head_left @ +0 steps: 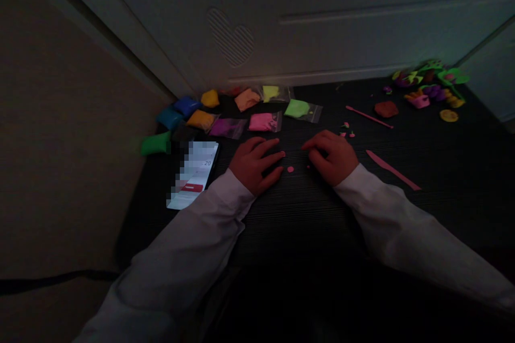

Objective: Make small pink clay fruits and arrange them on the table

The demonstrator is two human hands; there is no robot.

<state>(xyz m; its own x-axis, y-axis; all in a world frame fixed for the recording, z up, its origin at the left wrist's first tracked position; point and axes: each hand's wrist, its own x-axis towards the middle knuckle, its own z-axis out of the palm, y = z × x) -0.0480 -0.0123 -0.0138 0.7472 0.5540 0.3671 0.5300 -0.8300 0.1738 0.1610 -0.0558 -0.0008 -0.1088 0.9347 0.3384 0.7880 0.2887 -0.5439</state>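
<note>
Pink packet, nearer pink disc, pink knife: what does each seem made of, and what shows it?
Pink packet: apparently clear plastic film, shiny; one end looks transparent. Nearer pink disc: probably soft clay, matt; its colour resembles the packet's filling. Pink knife: likely plastic, smooth; thin and evenly coloured.

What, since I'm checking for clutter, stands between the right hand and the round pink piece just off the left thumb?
Only a tiny pink bit is visible there, on the dark tabletop beside the right hand. It looks small, so it would probably hardly hinder reaching the round pink piece.
</note>
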